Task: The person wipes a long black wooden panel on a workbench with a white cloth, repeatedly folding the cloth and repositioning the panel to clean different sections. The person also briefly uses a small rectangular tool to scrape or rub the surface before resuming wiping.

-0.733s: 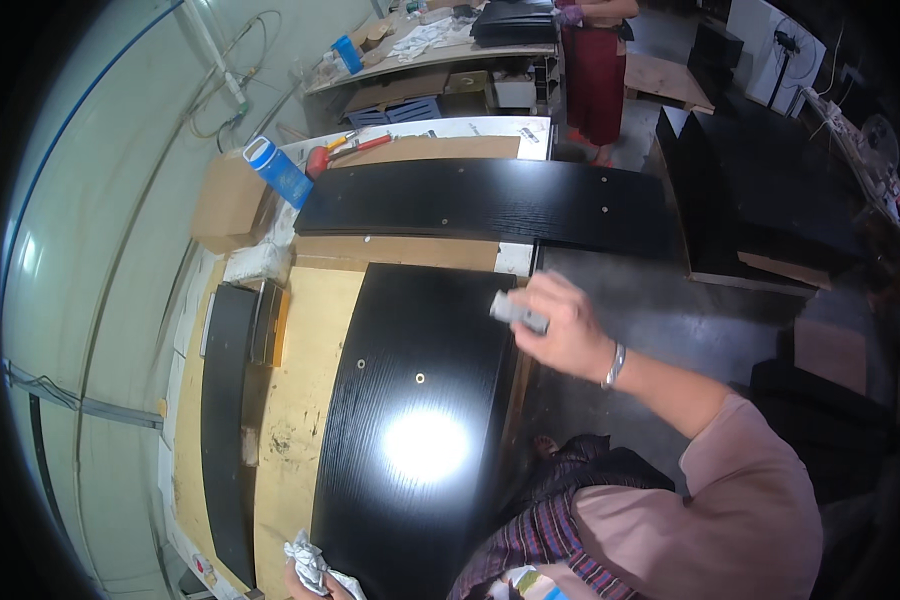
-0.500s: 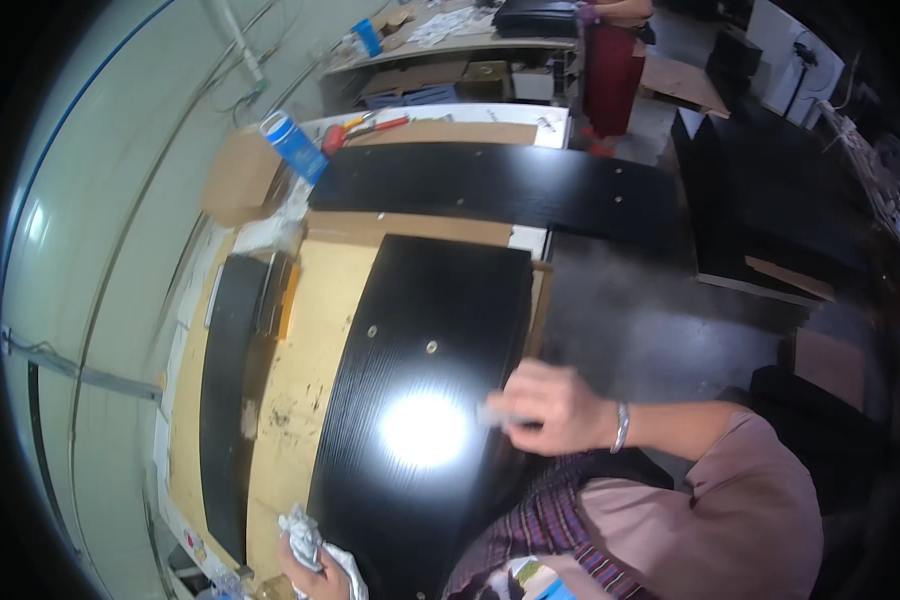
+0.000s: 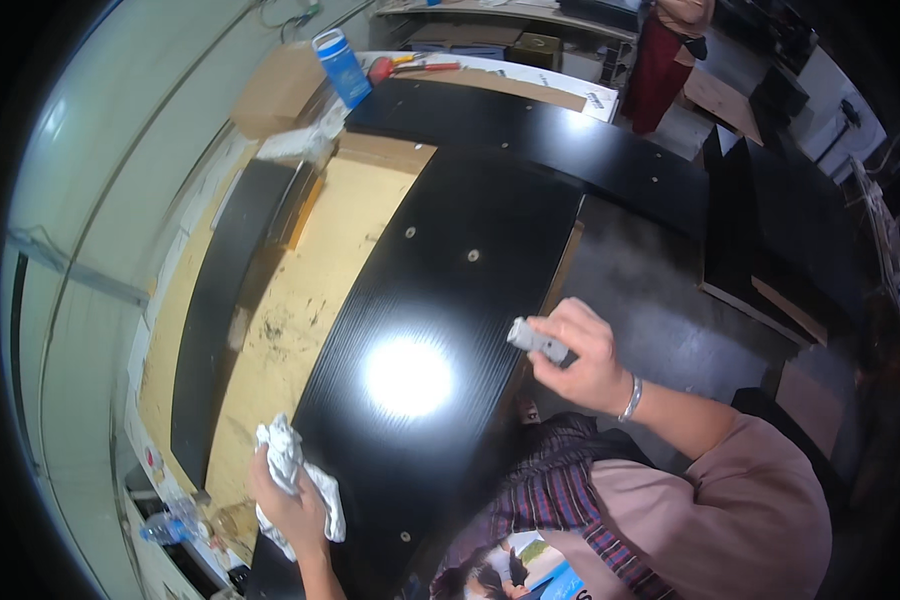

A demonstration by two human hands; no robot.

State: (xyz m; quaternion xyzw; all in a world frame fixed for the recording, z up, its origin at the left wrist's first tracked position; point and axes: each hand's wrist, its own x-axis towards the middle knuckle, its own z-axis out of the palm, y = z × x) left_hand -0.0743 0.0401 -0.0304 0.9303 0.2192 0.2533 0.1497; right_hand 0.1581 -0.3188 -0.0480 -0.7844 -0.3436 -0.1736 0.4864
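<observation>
Board point(image 3: 425, 320), black and wood-grained, lies flat before us on a yellow work surface point(image 3: 360, 205), one long edge toward our body. We judge it stiff and fairly heavy, with a smooth face that could slip under the touch and show scratches, so we would take it by both long edges and keep off the shiny middle. Small round fittings point(image 3: 473, 256) sit in that face.

At the right edge, our right hand point(image 3: 580, 355) pinches a grey block point(image 3: 538, 340) between thumb and fingers; whether the block touches the board we cannot tell. It looks light and firm, easiest to grip by its sides. Near the left edge, our left hand point(image 3: 295, 510) clutches a crumpled white cloth point(image 3: 285, 455), soft and light by its look, best bunched in the palm.

Farther left we see a narrow black strip point(image 3: 222, 300). Toward the far end lie a second black panel point(image 3: 520, 115), a red-headed mallet point(image 3: 381, 69) and a blue bottle point(image 3: 342, 72).
</observation>
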